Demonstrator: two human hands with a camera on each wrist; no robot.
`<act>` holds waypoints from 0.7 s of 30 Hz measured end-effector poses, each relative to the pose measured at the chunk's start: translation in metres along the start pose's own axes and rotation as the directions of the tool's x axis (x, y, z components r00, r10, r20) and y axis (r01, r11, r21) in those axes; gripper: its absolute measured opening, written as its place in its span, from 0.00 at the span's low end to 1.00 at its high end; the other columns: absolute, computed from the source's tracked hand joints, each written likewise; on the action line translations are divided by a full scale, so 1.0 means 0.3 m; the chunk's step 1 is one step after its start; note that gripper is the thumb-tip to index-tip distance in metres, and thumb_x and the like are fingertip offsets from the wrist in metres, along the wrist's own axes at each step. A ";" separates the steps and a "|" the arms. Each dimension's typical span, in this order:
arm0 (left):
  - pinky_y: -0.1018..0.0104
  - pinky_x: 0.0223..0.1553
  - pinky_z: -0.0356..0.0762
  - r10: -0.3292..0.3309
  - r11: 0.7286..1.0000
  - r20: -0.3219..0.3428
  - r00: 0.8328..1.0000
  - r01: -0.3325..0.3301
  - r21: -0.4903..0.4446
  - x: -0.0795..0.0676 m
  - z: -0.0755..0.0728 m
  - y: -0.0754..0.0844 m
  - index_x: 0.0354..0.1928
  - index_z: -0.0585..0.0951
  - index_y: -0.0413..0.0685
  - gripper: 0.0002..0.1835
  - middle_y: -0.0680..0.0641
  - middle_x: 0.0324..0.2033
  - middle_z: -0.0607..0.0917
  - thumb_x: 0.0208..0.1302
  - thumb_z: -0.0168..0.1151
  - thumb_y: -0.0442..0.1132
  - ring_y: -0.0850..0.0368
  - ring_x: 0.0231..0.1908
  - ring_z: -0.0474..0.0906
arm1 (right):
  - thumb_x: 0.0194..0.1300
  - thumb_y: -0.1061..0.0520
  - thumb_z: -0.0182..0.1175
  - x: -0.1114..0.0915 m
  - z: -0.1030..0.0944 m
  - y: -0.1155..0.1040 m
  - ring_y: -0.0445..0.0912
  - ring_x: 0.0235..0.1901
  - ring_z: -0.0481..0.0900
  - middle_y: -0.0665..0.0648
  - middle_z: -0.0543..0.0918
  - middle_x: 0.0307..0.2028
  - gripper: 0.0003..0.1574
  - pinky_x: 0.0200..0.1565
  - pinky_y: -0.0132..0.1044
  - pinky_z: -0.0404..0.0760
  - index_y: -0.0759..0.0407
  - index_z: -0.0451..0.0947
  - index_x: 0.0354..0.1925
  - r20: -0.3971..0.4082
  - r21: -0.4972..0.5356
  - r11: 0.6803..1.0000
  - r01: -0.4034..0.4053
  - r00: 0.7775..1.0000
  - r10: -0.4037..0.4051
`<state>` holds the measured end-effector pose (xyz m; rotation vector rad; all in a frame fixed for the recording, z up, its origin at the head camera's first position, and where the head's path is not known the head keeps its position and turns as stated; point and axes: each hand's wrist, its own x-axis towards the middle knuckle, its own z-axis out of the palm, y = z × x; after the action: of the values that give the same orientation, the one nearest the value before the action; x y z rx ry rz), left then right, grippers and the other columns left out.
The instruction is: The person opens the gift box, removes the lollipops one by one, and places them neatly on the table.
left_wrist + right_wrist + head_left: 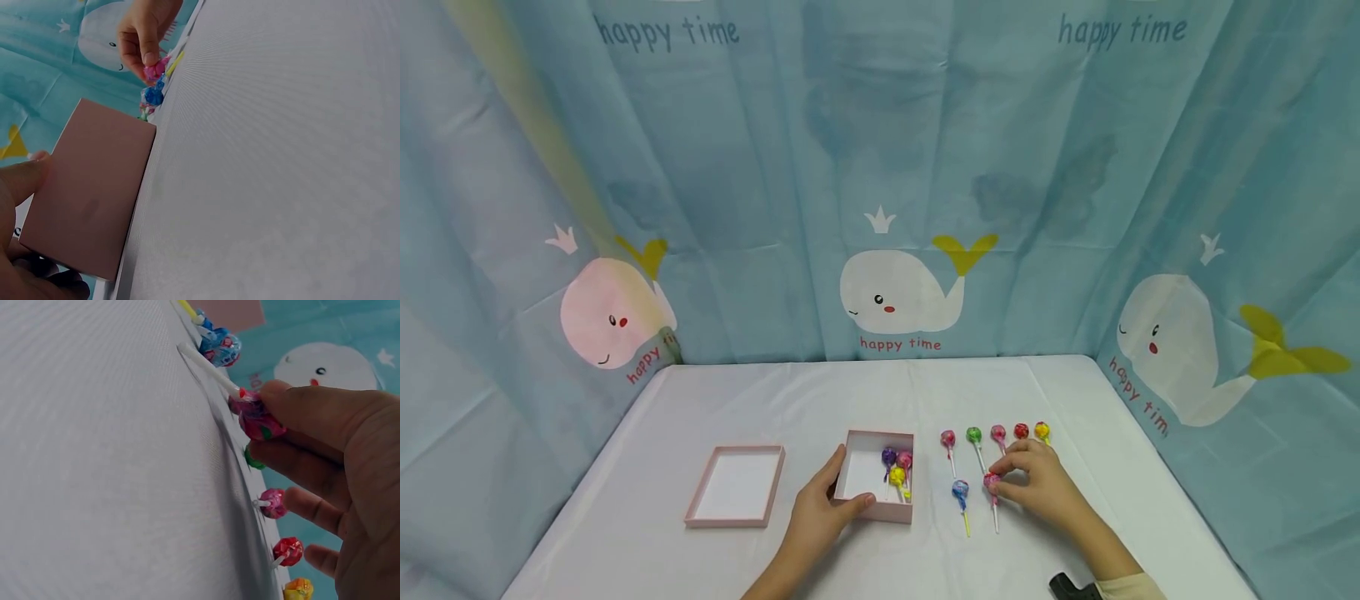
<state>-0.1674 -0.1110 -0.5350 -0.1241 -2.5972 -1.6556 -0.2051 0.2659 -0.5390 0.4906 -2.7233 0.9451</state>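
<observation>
A white table (820,392) bears lollipops (960,490), box (887,512), lid (735,488)

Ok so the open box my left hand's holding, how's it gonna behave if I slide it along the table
The open box probably won't tip easily, since it's low and broad. Its thin, straight-edged walls suggest it's stiff but fairly light. The lollipops inside may roll or shift, being round-headed with bare floor to their left.
</observation>
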 end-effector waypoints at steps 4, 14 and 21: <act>0.51 0.73 0.59 0.021 1.000 0.014 1.000 -0.021 -0.008 -0.004 0.000 -0.008 0.79 0.60 0.41 0.54 0.37 0.77 0.60 0.55 0.79 0.48 0.41 0.76 0.57 | 0.50 0.46 0.82 -0.005 0.006 0.007 0.43 0.49 0.74 0.41 0.79 0.42 0.13 0.55 0.51 0.72 0.32 0.87 0.33 -0.008 -0.021 1.000 0.010 1.000 -0.010; 0.49 0.70 0.67 0.047 0.999 0.026 0.999 -0.048 0.022 -0.014 -0.010 -0.022 0.79 0.60 0.44 0.54 0.37 0.77 0.61 0.56 0.79 0.49 0.38 0.75 0.61 | 0.51 0.45 0.81 -0.010 0.016 0.012 0.42 0.48 0.75 0.39 0.80 0.41 0.12 0.57 0.52 0.69 0.32 0.88 0.33 0.006 -0.046 0.998 0.033 0.999 -0.033; 0.48 0.70 0.67 0.063 0.998 0.019 0.998 -0.063 0.021 -0.010 -0.007 -0.024 0.79 0.60 0.43 0.54 0.36 0.76 0.62 0.55 0.80 0.49 0.37 0.74 0.62 | 0.51 0.47 0.81 -0.006 0.009 0.010 0.46 0.52 0.76 0.36 0.82 0.39 0.13 0.59 0.54 0.67 0.37 0.89 0.36 -0.012 -0.048 0.996 0.074 0.997 -0.074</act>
<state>-0.1650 -0.1162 -0.5409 -0.2182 -2.5950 -1.6122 -0.2050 0.2669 -0.5433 0.5696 -2.6884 0.8594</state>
